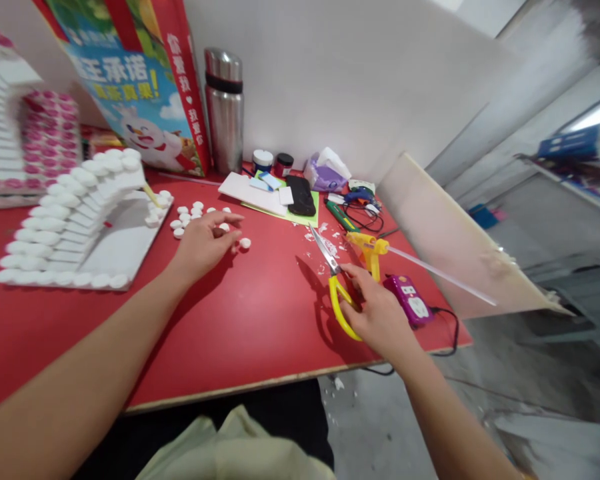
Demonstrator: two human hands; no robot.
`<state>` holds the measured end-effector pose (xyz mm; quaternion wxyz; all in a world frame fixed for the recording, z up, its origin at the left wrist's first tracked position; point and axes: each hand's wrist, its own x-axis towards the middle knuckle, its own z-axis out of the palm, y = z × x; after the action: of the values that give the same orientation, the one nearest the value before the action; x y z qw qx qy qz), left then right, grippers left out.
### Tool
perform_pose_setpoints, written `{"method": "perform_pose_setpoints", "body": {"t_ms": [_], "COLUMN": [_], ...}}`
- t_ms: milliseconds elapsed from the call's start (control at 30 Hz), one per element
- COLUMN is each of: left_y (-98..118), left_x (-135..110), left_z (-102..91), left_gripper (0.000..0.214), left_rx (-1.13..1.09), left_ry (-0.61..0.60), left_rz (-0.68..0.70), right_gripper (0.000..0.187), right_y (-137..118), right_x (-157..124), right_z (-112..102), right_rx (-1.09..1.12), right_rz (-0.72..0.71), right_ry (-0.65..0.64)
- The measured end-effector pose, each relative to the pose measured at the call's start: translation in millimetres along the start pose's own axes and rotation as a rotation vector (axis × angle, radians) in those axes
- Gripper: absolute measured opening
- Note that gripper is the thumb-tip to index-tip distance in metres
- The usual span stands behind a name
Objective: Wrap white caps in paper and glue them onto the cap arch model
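Observation:
My left hand (206, 241) lies palm down on the red table (260, 320) among several small white round discs (190, 215), fingers stretched over them and one disc (245, 243) just past the fingertips. My right hand (377, 312) is closed on the yellow handles of a pair of scissors (333, 277), whose blades point up and away on the table. A white foam stair model (75, 227) studded with the same white discs stands to the left of my left hand.
A yellow glue gun (373, 250) with a long clear stick and a purple device (409, 300) lie right of the scissors. A steel flask (224, 110), small jars, white foam pieces, a black case and a red printed bag stand at the back. A cream board (450, 240) leans at the right edge.

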<state>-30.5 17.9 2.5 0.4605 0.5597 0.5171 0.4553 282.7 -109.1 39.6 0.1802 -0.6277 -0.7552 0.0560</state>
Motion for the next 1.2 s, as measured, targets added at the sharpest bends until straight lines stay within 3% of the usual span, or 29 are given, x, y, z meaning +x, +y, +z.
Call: {"method": "perform_pose_setpoints", "body": {"t_ms": [67, 233, 433, 667, 767, 933, 1100, 1200], "left_y": [5, 10, 13, 27, 33, 45, 58, 59], "left_x": [1, 4, 3, 0, -1, -6, -19, -28], "left_z": [0.3, -0.8, -3.9, -10.1, -9.3, 13.9, 50.8, 69.9], "left_gripper": [0.022, 0.01, 0.03, 0.065, 0.061, 0.05, 0.046, 0.041], "left_rx": [-0.154, -0.348, -0.276, -0.431, -0.514, -0.448, -0.543, -0.674], "left_ry": [0.005, 0.035, 0.094, 0.027, 0.032, -0.139, -0.34, -0.456], "left_rz": [-0.088, -0.125, -0.033, -0.146, -0.15, -0.171, -0.477, -0.559], "right_gripper": [0.054, 0.053, 0.053, 0.051, 0.06, 0.055, 0.05, 0.05], "right_y": [-1, -2, -1, -5, -8, -11, -10, -11], "right_x": [1, 3, 4, 4, 2, -5, -11, -13], "right_z": [1, 5, 8, 4, -3, -17, -29, -35], "right_rx": [-0.006, 0.009, 0.015, -0.031, -0.05, -0.239, -0.435, -0.499], "right_rz": [0.008, 0.02, 0.008, -0.047, -0.089, -0.172, -0.309, -0.383], "right_ry": [-0.005, -0.017, 0.002, 0.048, 0.022, 0.047, 0.161, 0.166]}}
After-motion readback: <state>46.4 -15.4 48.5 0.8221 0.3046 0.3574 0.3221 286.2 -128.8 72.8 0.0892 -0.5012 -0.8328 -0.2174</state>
